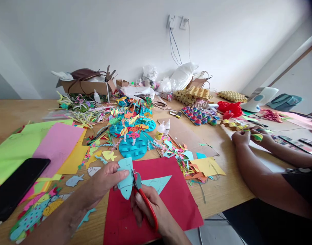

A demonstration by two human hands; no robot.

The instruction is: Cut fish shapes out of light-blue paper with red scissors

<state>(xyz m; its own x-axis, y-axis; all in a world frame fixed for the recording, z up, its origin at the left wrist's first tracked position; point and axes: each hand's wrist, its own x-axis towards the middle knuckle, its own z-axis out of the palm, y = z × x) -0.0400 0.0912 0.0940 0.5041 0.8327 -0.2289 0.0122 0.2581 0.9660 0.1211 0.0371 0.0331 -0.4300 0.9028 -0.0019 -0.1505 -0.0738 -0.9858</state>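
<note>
In my left hand [105,180] is a light blue paper fish [125,187], pinched between thumb and fingers, with drawn outlines and a small dot for an eye. My right hand [151,207] is closed around red-handled scissors [149,206], whose blades stand at the right edge of the fish; a curled sliver of blue paper hangs there. Below both hands lies a red sheet [176,194] with a light blue triangular scrap [158,183] on it. Cut paper fish [74,180] in grey and other colours lie left of my left hand.
Blue painted egg-carton pieces [132,148] carrying paper fish stand behind the red sheet, beside glue bottles [159,132]. A black phone [20,185] rests on coloured sheets [56,146] at left. Paper scraps [181,153] lie right. A co-worker's hands [244,137] hold a yellow-green piece.
</note>
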